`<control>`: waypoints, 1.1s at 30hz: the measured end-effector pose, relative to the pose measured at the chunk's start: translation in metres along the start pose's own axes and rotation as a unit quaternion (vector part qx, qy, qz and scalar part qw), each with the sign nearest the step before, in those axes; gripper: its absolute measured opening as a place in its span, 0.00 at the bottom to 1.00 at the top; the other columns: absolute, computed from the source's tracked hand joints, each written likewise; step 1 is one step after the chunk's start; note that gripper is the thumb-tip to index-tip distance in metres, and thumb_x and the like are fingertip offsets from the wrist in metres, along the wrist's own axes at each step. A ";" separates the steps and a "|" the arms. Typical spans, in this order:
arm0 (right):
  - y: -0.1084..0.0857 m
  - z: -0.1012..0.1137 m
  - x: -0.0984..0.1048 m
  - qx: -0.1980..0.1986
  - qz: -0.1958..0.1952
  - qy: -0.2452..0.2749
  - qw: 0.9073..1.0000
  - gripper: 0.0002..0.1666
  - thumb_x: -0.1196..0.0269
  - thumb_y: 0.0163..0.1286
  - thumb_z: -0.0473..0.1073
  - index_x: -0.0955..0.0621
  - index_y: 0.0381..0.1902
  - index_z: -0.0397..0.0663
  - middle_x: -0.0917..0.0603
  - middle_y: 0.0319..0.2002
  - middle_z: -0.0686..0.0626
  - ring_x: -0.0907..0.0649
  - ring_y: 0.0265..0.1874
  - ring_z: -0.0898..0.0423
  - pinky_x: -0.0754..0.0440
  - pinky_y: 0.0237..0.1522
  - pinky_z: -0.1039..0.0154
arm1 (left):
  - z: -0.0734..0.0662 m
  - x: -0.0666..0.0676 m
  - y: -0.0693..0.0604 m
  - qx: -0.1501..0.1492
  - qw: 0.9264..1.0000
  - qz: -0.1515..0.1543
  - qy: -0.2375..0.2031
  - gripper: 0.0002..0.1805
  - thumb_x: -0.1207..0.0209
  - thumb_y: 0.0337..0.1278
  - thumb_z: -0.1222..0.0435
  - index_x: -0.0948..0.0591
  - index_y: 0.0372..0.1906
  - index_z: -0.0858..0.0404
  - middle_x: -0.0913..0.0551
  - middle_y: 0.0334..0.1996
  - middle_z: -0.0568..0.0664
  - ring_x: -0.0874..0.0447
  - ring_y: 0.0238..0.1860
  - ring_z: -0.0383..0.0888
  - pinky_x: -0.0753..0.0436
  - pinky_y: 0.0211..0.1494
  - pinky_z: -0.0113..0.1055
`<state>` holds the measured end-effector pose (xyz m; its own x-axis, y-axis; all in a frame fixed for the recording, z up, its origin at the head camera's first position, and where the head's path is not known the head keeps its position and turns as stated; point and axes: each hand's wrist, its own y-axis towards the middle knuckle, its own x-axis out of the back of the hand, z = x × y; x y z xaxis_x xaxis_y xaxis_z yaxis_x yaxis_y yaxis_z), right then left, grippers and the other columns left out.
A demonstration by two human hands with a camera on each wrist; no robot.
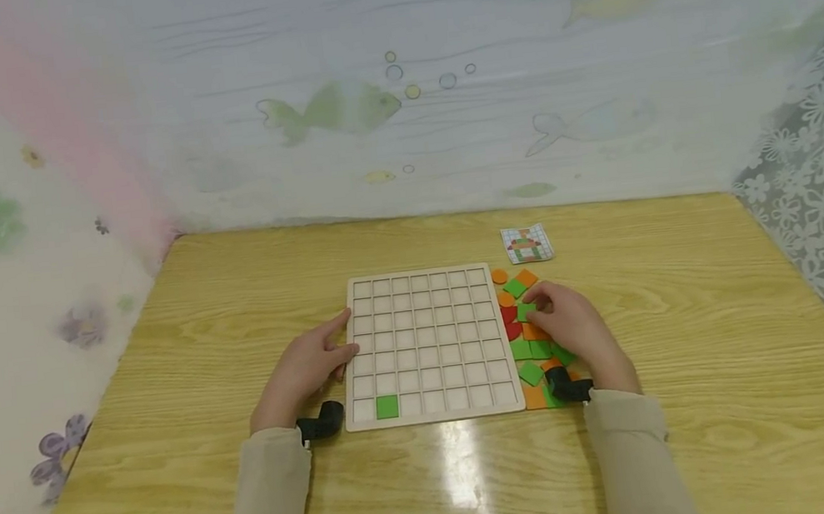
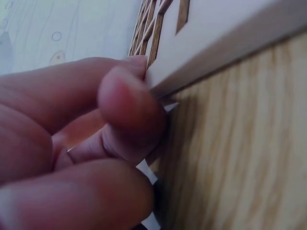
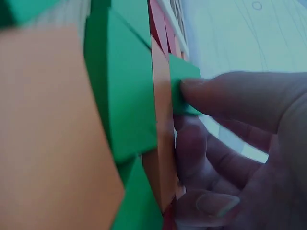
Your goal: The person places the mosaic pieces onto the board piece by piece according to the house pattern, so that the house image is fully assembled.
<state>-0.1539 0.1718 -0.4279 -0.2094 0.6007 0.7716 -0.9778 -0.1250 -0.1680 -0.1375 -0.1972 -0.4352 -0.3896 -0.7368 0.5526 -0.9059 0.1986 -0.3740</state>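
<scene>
A pale wooden grid board (image 1: 429,416) lies flat, with one green square tile (image 1: 387,407) in its bottom row, second cell from the left. My left hand (image 1: 308,363) rests fingertips against the board's left edge; the left wrist view shows the fingers (image 2: 132,108) close up beside the wooden rim (image 2: 192,62). Over a heap of loose tiles at the board's right side, my right hand (image 1: 572,325) pinches a green square tile (image 3: 181,72) between thumb and fingers. Red pieces (image 1: 514,331) and orange tiles (image 1: 535,396) lie around it.
Behind the heap lies a small pattern card (image 1: 527,243) with a coloured figure on a grid. An orange disc (image 1: 499,276) sits by the board's upper right corner. Printed walls enclose the back and sides of the wooden table (image 1: 436,489).
</scene>
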 end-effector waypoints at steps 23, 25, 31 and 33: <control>-0.003 0.009 0.000 0.001 0.020 0.060 0.998 0.18 0.49 0.67 0.46 0.26 0.53 0.49 0.21 0.36 0.49 0.21 0.26 0.56 0.24 0.30 0.62 | -0.001 -0.004 -0.003 0.003 0.999 -0.009 -0.045 0.32 0.45 0.58 0.56 0.44 0.66 0.38 0.26 0.15 0.54 0.33 0.09 0.46 0.31 0.14 0.36; -0.003 0.009 -0.001 -0.001 0.023 0.068 0.997 0.18 0.49 0.67 0.47 0.26 0.53 0.50 0.21 0.35 0.49 0.21 0.26 0.56 0.24 0.30 0.62 | -0.001 -0.004 -0.002 0.001 0.999 -0.007 -0.046 0.32 0.45 0.57 0.56 0.43 0.66 0.38 0.26 0.14 0.54 0.32 0.09 0.47 0.30 0.15 0.36; -0.002 0.011 -0.003 0.011 0.031 0.081 0.996 0.17 0.47 0.67 0.48 0.25 0.52 0.50 0.21 0.34 0.48 0.21 0.26 0.55 0.24 0.30 0.62 | -0.001 -0.004 -0.001 0.005 0.999 -0.008 -0.044 0.32 0.45 0.58 0.56 0.44 0.66 0.38 0.26 0.14 0.54 0.29 0.10 0.48 0.28 0.16 0.38; -0.001 0.015 -0.003 0.018 0.040 0.101 0.994 0.18 0.47 0.67 0.48 0.25 0.52 0.49 0.21 0.33 0.47 0.21 0.25 0.54 0.22 0.30 0.62 | -0.001 -0.004 -0.002 0.008 0.999 -0.009 -0.046 0.32 0.45 0.58 0.56 0.44 0.66 0.38 0.26 0.14 0.55 0.29 0.10 0.48 0.28 0.17 0.39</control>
<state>-0.1519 0.1584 -0.4211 -0.2849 0.7334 0.6172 -0.9584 -0.2051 -0.1987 -0.1347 -0.1941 -0.4355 -0.3567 -0.7959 0.4892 -0.9092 0.1753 -0.3777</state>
